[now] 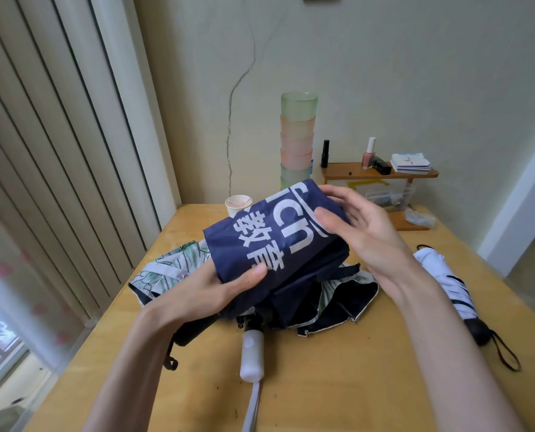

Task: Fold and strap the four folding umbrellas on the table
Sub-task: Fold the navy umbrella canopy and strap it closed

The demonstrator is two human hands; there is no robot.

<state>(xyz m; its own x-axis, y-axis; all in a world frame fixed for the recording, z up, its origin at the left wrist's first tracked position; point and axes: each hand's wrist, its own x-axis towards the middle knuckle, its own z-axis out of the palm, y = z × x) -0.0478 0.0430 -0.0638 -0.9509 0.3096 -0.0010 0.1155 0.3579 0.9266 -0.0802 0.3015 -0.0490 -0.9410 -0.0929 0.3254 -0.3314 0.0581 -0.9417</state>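
Matt navy cloth on the umbrella (275,244), smooth white plastic handle (252,353), speckled satin wood table (369,369), frosted plastic cups (298,135).

Both forearms (154,353) are bare right to the frame's lower edge; the left hand (228,288) and right hand (362,226) are bare too, with short fingernails.

Held umbrella (278,244) above the table (337,385), two more by it.
Your left hand (216,291) grips its near end; your right hand (362,229) rests on its far end. The loose umbrella (347,294) lies beneath, handle (252,353) toward you; the third umbrella (447,282) lies to your right. Paper cup (238,204), stacked cups (297,141) and shelf (378,173) stand behind.
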